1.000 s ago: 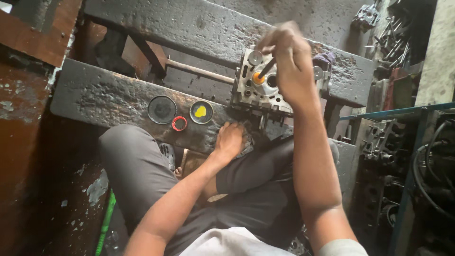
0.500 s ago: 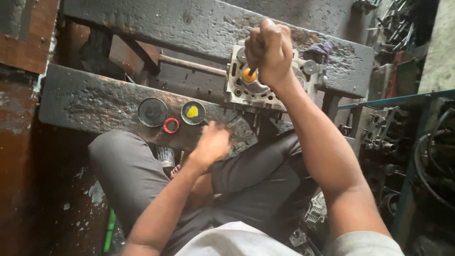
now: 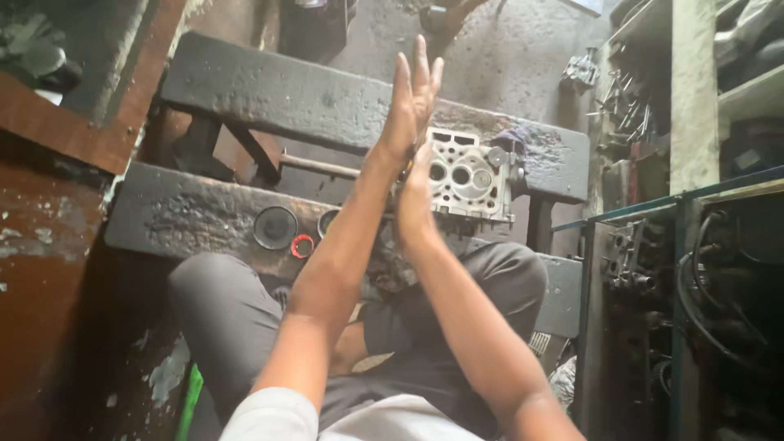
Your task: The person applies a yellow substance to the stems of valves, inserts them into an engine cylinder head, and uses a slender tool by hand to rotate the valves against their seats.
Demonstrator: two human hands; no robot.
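- The cylinder head [image 3: 469, 175], a pale metal casting with round ports and bolt holes, sits on the dark, greasy bench [image 3: 269, 94], towards its right end, just beyond the person's knees.
- The left hand [image 3: 411, 98] is raised above the casting with palm flat and fingers [image 3: 420, 61] stretched straight up, clasping nothing that shows.
- The right hand [image 3: 415, 200] is pressed against the left one, palm to palm, lower down, just beside the casting's left edge.
- Something small and yellowish shows between the two palms, but it is too hidden to tell what it is or whether the hands are rolling it.
- Both forearms rise together from the lower edge of the view and meet in front of the casting, covering its left part.
- On the nearer plank [image 3: 188, 216] lie a round black lid [image 3: 275, 227], a small red ring [image 3: 302, 245] just beside it, and a second dark tin [image 3: 327, 222] partly behind the left forearm.
- A thin metal rod [image 3: 318, 166] lies across the gap between the two planks, leading towards the casting.
- A bluish rag [image 3: 510, 140] lies at the casting's far right corner.
- The person sits with grey trousers [image 3: 220, 318], knees close to the near plank.
- To the right, a rack [image 3: 645, 269] holds other dark engine parts and hoses.
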